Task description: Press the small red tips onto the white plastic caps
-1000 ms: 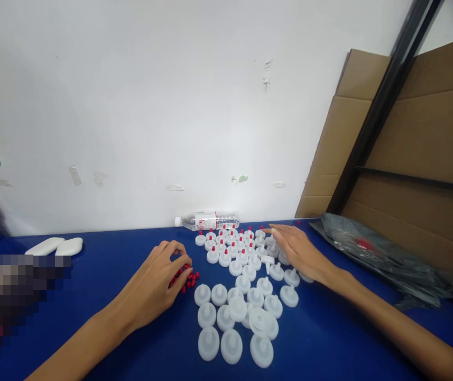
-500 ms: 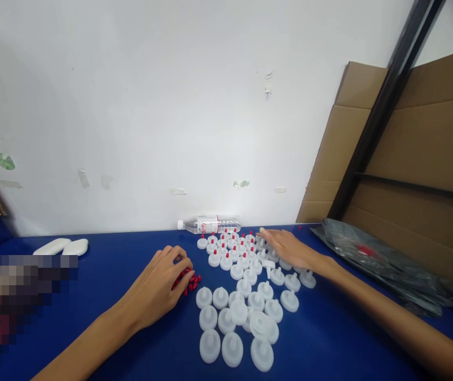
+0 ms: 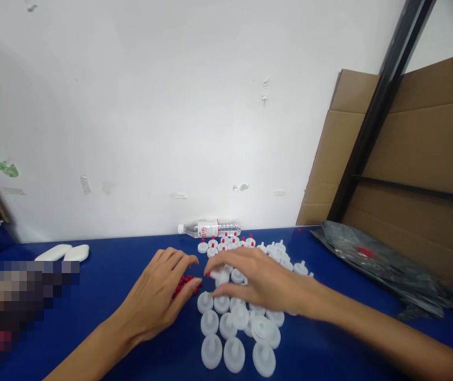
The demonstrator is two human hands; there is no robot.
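Note:
My right hand [image 3: 264,275] grips a white nozzle cap [image 3: 221,276] between thumb and fingers, tilted so its spout points left, with a red tip [image 3: 207,274] at the spout's end. Just left of it, my left hand [image 3: 165,288] is open, thumb and forefinger apart, around a small pile of red tip caps [image 3: 184,284]. Behind the right hand stand several white nozzle caps with red tips [image 3: 212,247]. Nearer to me are several plain white nozzle caps [image 3: 211,351], spouts up, some overlapping. My right hand covers part of the group.
A clear plastic bottle [image 3: 210,228] lies against the wall at the back. Two white oval objects [image 3: 76,253] lie at the left, beside a blurred-out area. Dark plastic bags [image 3: 377,270] and cardboard [image 3: 329,159] are at the right, with one red piece [image 3: 299,230] near the back edge.
My right hand has come left and nearer from the back of the caps and now holds a nozzle cap. My left hand stays by the red pile, with thumb and forefinger still apart.

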